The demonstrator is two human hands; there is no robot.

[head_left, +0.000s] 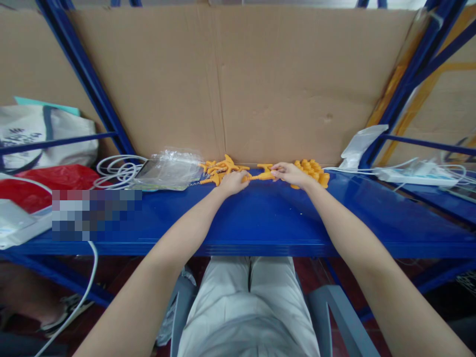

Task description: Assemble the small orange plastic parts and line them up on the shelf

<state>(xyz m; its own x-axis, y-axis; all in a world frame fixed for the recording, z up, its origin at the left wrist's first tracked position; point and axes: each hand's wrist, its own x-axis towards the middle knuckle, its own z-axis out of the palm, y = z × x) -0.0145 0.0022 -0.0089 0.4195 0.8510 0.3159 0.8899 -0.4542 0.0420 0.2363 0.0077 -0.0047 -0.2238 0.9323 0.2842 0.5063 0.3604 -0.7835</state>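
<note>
Between my hands, low over the blue shelf's back part, is a small orange plastic figure (263,176). My left hand (234,183) is closed around its left end. The fingers of my right hand (290,172) are pinched at its right end; fine details there are too small to make out. Left of it lies a heap of orange plastic figures (223,166) with thin metal chains among them. Behind my right hand sits a cluster of rounded orange pieces (311,168). Another orange piece (265,167) lies just behind the held figure.
A blue metal shelf (267,223) serves as the work surface, with cardboard (238,84) behind. Clear plastic bags (173,166) and coiled white cable (121,171) lie left, near a red bag (55,181). A white power strip (416,176) stands right. A person's leg (33,292) shows lower left.
</note>
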